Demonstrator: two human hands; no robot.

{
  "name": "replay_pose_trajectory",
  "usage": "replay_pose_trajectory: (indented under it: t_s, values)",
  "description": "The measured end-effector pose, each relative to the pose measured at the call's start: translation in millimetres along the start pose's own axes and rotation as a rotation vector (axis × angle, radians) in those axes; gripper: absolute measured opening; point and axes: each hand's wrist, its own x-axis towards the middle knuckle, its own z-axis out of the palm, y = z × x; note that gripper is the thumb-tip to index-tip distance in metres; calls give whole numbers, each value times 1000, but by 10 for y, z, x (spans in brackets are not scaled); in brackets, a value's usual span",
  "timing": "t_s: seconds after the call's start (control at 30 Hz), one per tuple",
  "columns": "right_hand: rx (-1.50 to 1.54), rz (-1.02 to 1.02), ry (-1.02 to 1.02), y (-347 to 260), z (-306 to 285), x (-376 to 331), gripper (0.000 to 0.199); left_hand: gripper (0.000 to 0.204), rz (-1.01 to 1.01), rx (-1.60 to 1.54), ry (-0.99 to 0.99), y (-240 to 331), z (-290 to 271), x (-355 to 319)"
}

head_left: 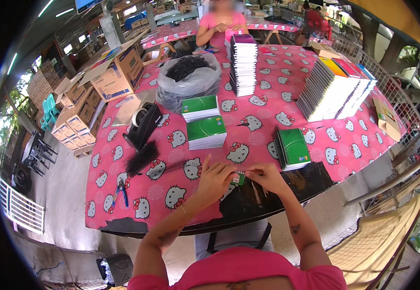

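Note:
A small green-covered notebook (239,179) lies at the table's near edge, mostly hidden by my hands. My left hand (215,180) is closed on its left side, with the index finger raised. At the notebook's upper right edge, my right hand (267,177) pinches with thumb and fingertips; a short row of wire loops seems to show between the hands. Left of them are a loose black spiral coil (169,168), a heap of black coils (142,158) and blue-handled pliers (121,193). Two stacks of green notepads (206,132) (200,107) stand beyond my left hand.
Right of centre is a green spiral notebook stack (295,146). Taller notebook stacks (243,67) (323,92) stand farther back. A black tape dispenser (145,126) and a plastic bag of coils (189,79) occupy the left. Cartons (118,75) sit beyond; another person (222,26) works opposite.

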Motion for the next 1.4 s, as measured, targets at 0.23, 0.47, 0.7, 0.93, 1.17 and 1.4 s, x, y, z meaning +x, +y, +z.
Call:
replay_pose_trajectory:
  t_s: [0.23, 0.47, 0.7, 0.93, 1.17, 1.4]
  values:
    - [-51, -221, 48, -25, 51, 2, 15, 21, -3, -39, -118, 106, -145, 59]
    - [-209, -236, 620, -543, 160, -172, 26, 23, -341, -322, -163, 492, -261, 297]
    - [239, -64, 663, -681, -632, -212, 50, 25, -302, -1040, 7, 678, -378, 578]
    - [-745, 131, 564, 68, -1583, -60, 51, 21, -401, -947, 41, 269, -329, 291]
    - [124, -299, 412, -1593, -871, -242, 49, 22, -595, -713, 103, -242, -500, 100]
    - [762, -1122, -170, -2562, 149, -571, 55, 22, -530, -713, 22, -107, -492, 187]
